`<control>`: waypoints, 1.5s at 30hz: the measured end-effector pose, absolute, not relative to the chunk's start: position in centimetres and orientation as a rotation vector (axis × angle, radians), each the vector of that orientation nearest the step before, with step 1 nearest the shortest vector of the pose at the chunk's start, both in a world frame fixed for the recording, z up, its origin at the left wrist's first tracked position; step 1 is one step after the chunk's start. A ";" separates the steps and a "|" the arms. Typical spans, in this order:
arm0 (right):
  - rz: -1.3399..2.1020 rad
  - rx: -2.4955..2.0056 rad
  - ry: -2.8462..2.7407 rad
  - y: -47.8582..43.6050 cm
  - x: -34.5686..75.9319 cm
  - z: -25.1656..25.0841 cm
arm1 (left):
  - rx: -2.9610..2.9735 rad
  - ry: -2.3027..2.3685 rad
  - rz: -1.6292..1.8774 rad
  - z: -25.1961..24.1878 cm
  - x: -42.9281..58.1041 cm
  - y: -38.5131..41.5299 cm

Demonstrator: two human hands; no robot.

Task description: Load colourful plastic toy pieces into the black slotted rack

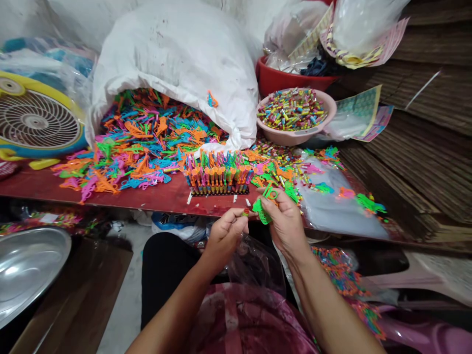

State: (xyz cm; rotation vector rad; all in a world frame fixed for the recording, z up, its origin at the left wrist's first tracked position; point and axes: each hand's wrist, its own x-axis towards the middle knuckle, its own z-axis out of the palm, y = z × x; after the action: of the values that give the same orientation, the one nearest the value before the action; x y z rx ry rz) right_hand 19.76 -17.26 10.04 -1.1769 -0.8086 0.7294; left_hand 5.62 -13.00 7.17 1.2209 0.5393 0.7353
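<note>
My right hand grips a neon green plastic mesh piece at the table's front edge. My left hand pinches a small red-and-green stick between finger and thumb, its tip close to the green piece. Behind my hands stands a block of upright orange, green and blue plastic items in a black rack. Small striped paper rolls and bright plastic shapes lie scattered to its right, on a clear plastic sheet.
A white sack spills a heap of neon plastic shapes over the red tabletop. Nearby are a pink basin of paper rolls, a red tub, a fan, a steel basin and stacked woven mats.
</note>
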 end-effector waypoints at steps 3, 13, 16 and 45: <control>0.654 -1.201 -0.836 -17.4 19.6 10.1 | 1.310 0.563 0.742 7.0 5.5 -12.9; 0.472 -1.307 -0.932 -18.3 19.2 10.3 | 1.501 0.543 0.797 7.3 5.8 -13.0; 0.444 -1.343 -0.976 -18.6 19.2 10.4 | 1.511 0.541 0.794 7.2 5.8 -13.0; 0.283 -1.414 -1.022 -18.9 19.2 9.2 | 1.640 0.488 0.862 7.0 6.1 -13.0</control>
State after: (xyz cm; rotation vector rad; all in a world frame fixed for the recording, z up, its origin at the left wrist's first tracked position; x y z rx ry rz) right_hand 19.20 -18.90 9.20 -1.4138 -1.0221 0.2829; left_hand 6.10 -13.01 6.98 1.6401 0.4880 0.8615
